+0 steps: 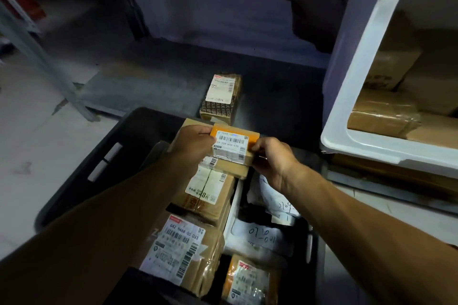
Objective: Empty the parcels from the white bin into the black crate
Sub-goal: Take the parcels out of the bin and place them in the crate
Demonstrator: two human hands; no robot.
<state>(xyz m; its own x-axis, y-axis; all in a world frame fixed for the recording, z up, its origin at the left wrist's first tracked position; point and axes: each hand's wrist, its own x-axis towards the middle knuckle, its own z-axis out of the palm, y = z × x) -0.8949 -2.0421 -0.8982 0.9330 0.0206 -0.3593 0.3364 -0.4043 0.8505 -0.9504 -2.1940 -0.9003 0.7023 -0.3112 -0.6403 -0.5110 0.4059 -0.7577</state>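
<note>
From the head view, both hands meet over the far end of the black crate [81, 168], holding one small orange box [234, 143] between them. The left hand [193, 143] curls its fingers round the box's left end, thumb side towards the label; the right hand [270, 156] pinches the right end, fingers folded under the near corner. The box sits level, its white barcode label facing up, and hangs just above a brown carton [230, 168] that lies directly beneath the hands. Nearer the person than the hands, the crate is already crowded: a taped carton [205, 195] with a pale sticker, a larger wrapped parcel [183, 250] under the left forearm, soft grey mailers [267, 205] with handwriting under the right wrist, and another orange packet [250, 280] at the near edge. Beyond the hands a lone patterned box [221, 96] stands on the dark shelf. To the right of the right hand, and higher, the white bin [352, 96] tilts open with several brown parcels [381, 116] left inside. The orange box looks stiff, squared and light, judging by how easily two fingertip grips carry it; its glossy tape and label may be slick, so holding the short ends, as now, seems the safest purchase. It should sit flat on the cartons below, though the stack is uneven and it could slide towards the mailers. The bin parcels look bulkier and will probably want a full grasp from beneath.
</note>
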